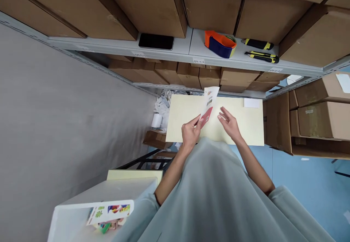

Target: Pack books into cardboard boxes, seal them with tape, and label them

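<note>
Near the middle of the head view, my left hand point(190, 132) is closed around the lower end of a white and red printed packet point(209, 105). Small pictures, lettering and a square code are printed on its face. The packet is tilted upright above a pale yellow tabletop point(186, 110). To its right hovers my right hand point(229, 123), fingers apart and nothing in them, not touching the packet. A white paper slip point(251, 103) lies at the table's far right corner.
A metal shelf point(123, 48) with cardboard boxes crosses above the table, holding a phone point(156, 41), a tape roll point(221, 44) and utility knives point(261, 57). Cartons point(314, 120) stand right. A white bin point(73, 211) with printed packets sits lower left, beside a grey wall point(68, 118).
</note>
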`<act>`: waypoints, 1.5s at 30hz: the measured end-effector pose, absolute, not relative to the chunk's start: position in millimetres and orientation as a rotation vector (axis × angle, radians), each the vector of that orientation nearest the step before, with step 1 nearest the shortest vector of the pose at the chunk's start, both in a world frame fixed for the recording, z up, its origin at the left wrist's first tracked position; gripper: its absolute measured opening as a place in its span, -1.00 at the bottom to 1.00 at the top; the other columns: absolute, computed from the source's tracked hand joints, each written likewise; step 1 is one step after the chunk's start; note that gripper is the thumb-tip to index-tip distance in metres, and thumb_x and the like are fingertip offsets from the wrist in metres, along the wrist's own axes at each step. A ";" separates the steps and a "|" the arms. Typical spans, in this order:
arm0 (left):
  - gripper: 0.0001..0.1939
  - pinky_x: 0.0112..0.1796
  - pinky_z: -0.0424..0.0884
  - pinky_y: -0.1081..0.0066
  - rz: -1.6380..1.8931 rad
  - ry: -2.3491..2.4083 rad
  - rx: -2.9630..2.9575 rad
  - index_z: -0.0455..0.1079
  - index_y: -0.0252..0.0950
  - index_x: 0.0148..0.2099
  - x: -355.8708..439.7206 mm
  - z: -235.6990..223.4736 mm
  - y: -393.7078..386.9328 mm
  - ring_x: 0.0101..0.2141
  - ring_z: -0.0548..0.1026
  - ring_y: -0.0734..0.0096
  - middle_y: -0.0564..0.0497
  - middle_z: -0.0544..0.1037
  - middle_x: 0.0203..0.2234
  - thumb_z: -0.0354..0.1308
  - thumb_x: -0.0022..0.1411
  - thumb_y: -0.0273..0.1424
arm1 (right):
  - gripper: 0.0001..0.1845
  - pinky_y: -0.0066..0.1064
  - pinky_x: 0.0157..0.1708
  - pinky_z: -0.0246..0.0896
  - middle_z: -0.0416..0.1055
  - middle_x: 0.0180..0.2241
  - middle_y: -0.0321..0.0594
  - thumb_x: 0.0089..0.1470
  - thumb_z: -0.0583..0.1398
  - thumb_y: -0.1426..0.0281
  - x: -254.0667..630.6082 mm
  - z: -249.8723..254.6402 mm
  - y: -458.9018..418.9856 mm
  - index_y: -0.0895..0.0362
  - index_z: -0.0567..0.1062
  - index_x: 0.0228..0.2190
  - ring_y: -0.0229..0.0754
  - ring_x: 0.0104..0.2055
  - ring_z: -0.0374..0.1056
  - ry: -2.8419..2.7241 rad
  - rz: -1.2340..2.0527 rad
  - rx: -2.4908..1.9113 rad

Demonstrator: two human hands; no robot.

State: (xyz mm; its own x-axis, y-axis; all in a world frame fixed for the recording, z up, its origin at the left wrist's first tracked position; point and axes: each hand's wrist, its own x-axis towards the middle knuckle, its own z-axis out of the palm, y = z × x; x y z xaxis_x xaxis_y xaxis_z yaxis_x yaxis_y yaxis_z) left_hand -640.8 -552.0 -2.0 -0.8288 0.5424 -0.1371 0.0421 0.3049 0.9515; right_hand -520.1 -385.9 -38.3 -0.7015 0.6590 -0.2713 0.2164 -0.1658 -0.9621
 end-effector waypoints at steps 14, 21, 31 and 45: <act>-0.45 0.12 0.60 0.12 1.588 2.047 0.440 0.62 -0.25 0.21 -653.1 -22.9 -566.9 0.15 0.63 0.06 -0.23 0.63 0.21 0.35 0.35 -0.01 | -0.30 -0.09 0.04 0.56 0.71 -0.04 -0.12 0.16 0.35 -0.19 -505.8 -7.0 -385.8 0.07 0.70 0.08 0.11 0.00 0.60 -1.732 2.137 -0.891; -0.35 -0.01 0.61 0.16 1.565 1.551 0.178 0.70 -0.34 -0.08 -684.9 -38.0 -570.8 -0.12 0.69 0.10 -0.21 0.75 -0.17 0.54 0.04 0.12 | -0.30 -0.16 -0.04 0.53 0.72 -0.07 -0.15 0.15 0.38 -0.16 -489.3 -22.7 -365.8 0.02 0.65 0.13 0.01 -0.10 0.62 -1.654 2.204 -0.973; -0.64 0.07 0.58 0.05 1.634 1.876 0.468 0.73 -0.22 -0.21 -684.6 -35.9 -574.6 -0.08 0.68 0.05 -0.13 0.76 -0.21 0.53 0.08 -0.06 | -0.57 -0.03 0.27 0.38 0.67 0.06 -0.11 0.12 0.42 -0.05 -497.0 -34.2 -357.8 -0.01 0.74 -0.14 0.12 0.21 0.52 -1.885 1.862 -0.848; -0.31 -0.11 0.56 0.28 1.645 1.825 0.382 0.60 -0.31 0.19 -694.4 -31.5 -574.2 -0.18 0.65 0.19 -0.12 0.73 -0.23 0.49 0.13 -0.01 | -0.47 -0.17 -0.05 0.43 0.67 -0.25 -0.20 0.14 0.39 -0.01 -495.9 -36.9 -356.1 0.03 0.70 0.03 -0.06 -0.19 0.51 -1.947 1.742 -0.971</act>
State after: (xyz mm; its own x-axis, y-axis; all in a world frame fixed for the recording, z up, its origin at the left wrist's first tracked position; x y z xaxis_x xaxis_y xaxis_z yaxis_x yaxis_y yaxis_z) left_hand -694.4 -574.2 -31.5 -0.7508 0.6049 -0.2652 -0.2009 0.1733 0.9642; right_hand -495.9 -356.1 -36.9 -0.7028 0.6883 -0.1800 0.2550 0.0076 -0.9669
